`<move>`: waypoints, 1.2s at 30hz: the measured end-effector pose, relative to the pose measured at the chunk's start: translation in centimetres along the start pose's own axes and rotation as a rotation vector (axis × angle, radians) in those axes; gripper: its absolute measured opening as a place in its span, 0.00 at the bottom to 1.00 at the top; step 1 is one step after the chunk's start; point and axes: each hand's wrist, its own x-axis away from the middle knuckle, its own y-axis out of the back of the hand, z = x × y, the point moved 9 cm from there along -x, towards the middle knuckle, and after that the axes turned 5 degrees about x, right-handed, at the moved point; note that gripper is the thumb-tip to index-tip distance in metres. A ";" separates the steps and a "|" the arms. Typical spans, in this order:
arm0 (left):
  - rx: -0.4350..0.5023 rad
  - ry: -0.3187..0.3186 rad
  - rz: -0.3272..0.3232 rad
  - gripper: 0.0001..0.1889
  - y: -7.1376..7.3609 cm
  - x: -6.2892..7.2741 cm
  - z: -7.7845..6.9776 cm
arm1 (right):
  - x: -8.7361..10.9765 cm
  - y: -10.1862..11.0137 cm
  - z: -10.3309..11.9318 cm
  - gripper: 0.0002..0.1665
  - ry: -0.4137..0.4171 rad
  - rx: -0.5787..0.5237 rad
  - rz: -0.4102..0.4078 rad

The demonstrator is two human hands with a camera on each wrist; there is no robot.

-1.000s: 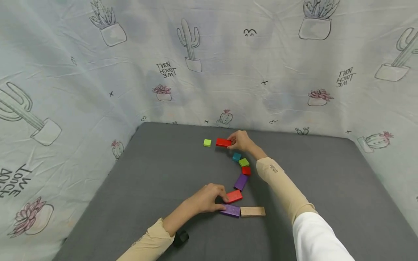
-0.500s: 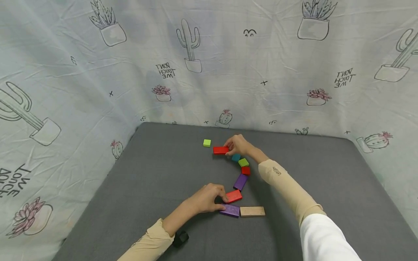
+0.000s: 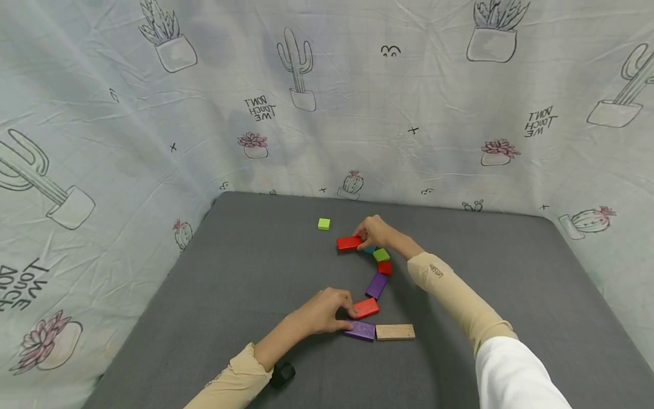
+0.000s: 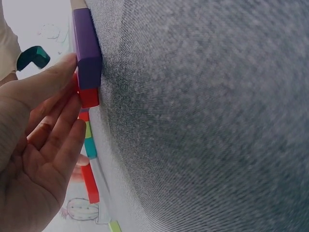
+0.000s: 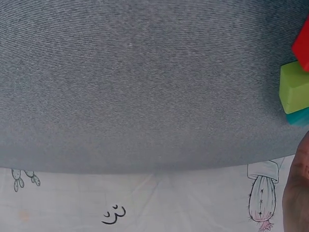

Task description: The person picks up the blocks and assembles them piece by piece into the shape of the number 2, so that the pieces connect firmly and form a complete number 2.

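Observation:
My right hand (image 3: pixel 379 232) pinches one end of a red rectangular block (image 3: pixel 348 243), seen in the head view beside a teal block (image 3: pixel 370 250) that the hand partly covers. Nearer to me, the left hand (image 3: pixel 326 310) has its thumb at a purple block (image 3: pixel 361 330) and its fingertips at another red block (image 3: pixel 367 308). In the left wrist view, those fingers (image 4: pixel 60 116) look relaxed and fairly straight alongside the blocks. A plain wooden block (image 3: pixel 395 332) lies end to end with the purple one.
A curved row continues through a second purple block (image 3: pixel 377 285), a small red block (image 3: pixel 385 267) and a green block (image 3: pixel 381 255). One light green block (image 3: pixel 324 224) lies apart, farther back. A black object (image 3: pixel 283 374) sits by the left forearm. Printed cloth (image 3: pixel 357 130) borders the grey table (image 3: pixel 245 255).
My right hand has brought the red block nearer to me, from behind the teal block to beside it. The left hand stays where it was.

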 end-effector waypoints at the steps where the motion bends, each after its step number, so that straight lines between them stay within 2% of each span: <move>1: -0.001 -0.001 -0.001 0.11 0.0 0.0 0.0 | 0.0 -0.1 0.0 0.18 0.000 0.001 0.005; 16: 0.003 0.006 -0.004 0.11 0.1 0.0 0.1 | 0.0 -1.0 -0.3 0.18 0.007 0.062 0.069; 29: 0.011 0.017 -0.002 0.10 -0.3 0.0 0.1 | 0.4 -1.3 -0.7 0.19 0.020 0.067 0.061; 36: 0.007 0.011 -0.007 0.10 -0.2 0.0 0.0 | 0.5 -1.6 -0.7 0.20 0.054 0.055 0.058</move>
